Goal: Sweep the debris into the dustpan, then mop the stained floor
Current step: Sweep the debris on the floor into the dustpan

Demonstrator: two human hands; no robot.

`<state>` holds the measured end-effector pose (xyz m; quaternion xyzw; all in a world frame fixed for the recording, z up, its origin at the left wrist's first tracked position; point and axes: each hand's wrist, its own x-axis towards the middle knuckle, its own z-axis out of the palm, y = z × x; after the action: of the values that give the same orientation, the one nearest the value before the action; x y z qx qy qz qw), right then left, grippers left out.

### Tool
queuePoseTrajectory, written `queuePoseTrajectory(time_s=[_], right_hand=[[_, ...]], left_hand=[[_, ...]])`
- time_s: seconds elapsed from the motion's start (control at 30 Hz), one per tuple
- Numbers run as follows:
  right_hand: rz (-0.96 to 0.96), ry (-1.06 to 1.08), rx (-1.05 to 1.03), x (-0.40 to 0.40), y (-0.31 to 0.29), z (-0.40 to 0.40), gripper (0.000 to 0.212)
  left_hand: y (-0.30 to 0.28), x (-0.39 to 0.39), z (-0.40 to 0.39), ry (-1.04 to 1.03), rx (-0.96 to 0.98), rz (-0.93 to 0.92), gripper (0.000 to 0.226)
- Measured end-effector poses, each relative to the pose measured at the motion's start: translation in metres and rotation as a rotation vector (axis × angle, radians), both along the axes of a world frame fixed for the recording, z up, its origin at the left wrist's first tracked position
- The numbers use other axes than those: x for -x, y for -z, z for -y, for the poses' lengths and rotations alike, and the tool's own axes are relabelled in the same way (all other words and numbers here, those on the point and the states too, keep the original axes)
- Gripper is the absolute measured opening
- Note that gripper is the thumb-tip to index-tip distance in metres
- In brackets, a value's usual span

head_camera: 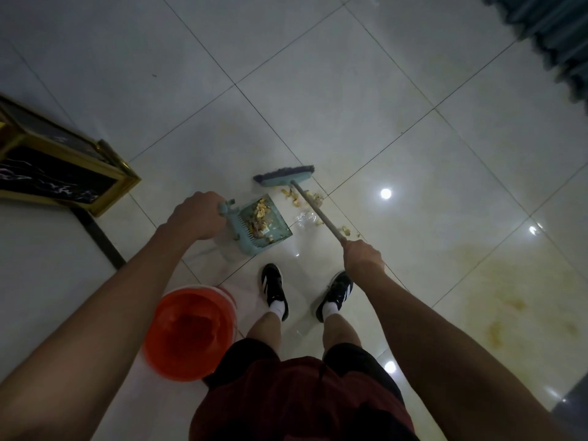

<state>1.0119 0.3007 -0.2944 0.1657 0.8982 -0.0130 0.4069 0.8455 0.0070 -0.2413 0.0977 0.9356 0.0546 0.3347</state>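
Your left hand [194, 214] grips the handle of the teal dustpan [264, 226], which rests on the tiled floor [350, 90] and holds yellowish debris [259, 214]. Your right hand [362, 257] grips the broom [286, 176] shaft. More scraps [294, 197] lie beside the pan mouth. An orange bucket [191, 329] stands near your left foot; its contents cannot be determined. Yellow stains [506, 297] mark the floor on your right.

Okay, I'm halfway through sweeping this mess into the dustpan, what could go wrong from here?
Scraps lie spread beyond the dustpan mouth, so a broom stroke may push some past it. The dustpan already holds a pile; tilting it could spill. The orange bucket stands close by your left foot, easy to kick.
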Motion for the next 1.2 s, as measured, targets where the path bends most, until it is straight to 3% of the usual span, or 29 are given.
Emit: queuePoseTrajectory(time_s=[0.5, 0.83, 1.03, 1.2], right_hand=[[0.056, 0.11, -0.04, -0.043, -0.021, -0.029, 0.045], [0.032, 0.341, 0.055, -0.044, -0.021, -0.046, 0.044], [0.015, 0.544, 0.14, -0.042, -0.003, -0.047, 0.036], [0.013, 0.705, 0.31, -0.041, 0.009, -0.017, 0.03]], left_hand=[[-0.011, 0.014, -0.017, 0.047, -0.04, 0.002, 0.011], [-0.018, 0.026, -0.047, 0.114, -0.034, -0.01, 0.032], [-0.012, 0.038, -0.042, 0.104, -0.017, -0.013, 0.02], [-0.004, 0.04, -0.042, 0.124, -0.002, -0.015, 0.022]])
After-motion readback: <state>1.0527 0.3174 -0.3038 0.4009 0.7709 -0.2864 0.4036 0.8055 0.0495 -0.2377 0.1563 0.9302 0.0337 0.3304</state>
